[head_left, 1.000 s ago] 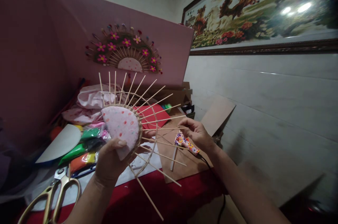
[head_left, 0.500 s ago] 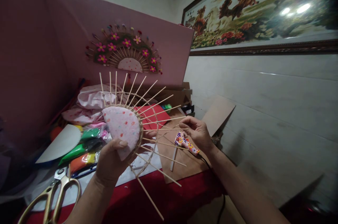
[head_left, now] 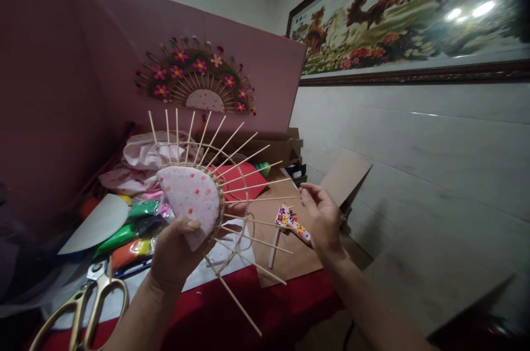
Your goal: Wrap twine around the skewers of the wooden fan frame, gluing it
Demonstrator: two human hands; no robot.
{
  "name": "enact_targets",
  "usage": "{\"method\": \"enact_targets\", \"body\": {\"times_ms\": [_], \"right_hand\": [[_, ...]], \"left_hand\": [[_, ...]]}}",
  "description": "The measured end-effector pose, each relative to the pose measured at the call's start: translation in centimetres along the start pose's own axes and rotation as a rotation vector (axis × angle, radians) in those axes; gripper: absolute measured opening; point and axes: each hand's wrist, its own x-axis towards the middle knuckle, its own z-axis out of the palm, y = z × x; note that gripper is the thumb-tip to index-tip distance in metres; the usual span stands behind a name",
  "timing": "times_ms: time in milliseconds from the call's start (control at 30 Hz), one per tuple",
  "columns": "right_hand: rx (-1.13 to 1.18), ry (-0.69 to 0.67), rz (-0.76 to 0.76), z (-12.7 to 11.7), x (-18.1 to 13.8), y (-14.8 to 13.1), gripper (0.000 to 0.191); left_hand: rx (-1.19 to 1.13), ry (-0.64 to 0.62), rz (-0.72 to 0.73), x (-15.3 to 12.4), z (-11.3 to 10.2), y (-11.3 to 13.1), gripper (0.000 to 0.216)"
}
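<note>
Firmly, the left hand [head_left: 176, 251] clamps the stick fan [head_left: 192, 196] by its pink half-disc, thumb across the front, holding it above the worktop [head_left: 199, 307]. From the disc's braided edge, pale sticks [head_left: 226, 146] radiate, crossed by a ring of twine [head_left: 247, 196]. To their right, clear of the stick tips, the right hand [head_left: 325, 221] hovers with thumb and fingers curled; I cannot tell whether they meet or pinch anything. Near it, a flower-patterned glue gun [head_left: 292, 223] rests on a brown board [head_left: 300, 262]. Left of the fan lie scissors [head_left: 97, 270], colourful packets [head_left: 114, 239] and a white half-disc [head_left: 95, 227]. Behind, a flower-trimmed fan [head_left: 205, 100] adorns the pink panel [head_left: 265, 75].
</note>
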Motion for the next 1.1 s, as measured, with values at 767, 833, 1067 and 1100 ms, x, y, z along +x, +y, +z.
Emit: {"method": "enact_targets", "body": {"times_ms": [767,833,1067,1100], "right_hand": [[-0.615,-0.115,-0.436,5.5,-4.3,-5.1,0.015],[-0.604,-0.093,-0.431,5.6,-4.4,-5.0,0.014],[-0.614,-0.009,-0.441,5.9,-4.6,-4.9,0.016],[-0.62,-0.005,-0.439,6.0,-4.6,-4.9,0.016]], "left_hand": [[0.035,0.116,0.066,0.1,-0.4,-1.2,0.043],[0.028,0.11,0.061,0.2,-0.5,-1.3,0.045],[0.039,0.107,0.074,0.2,-0.5,-1.2,0.043],[0.038,0.102,0.073,0.1,-0.5,-1.2,0.043]]}}
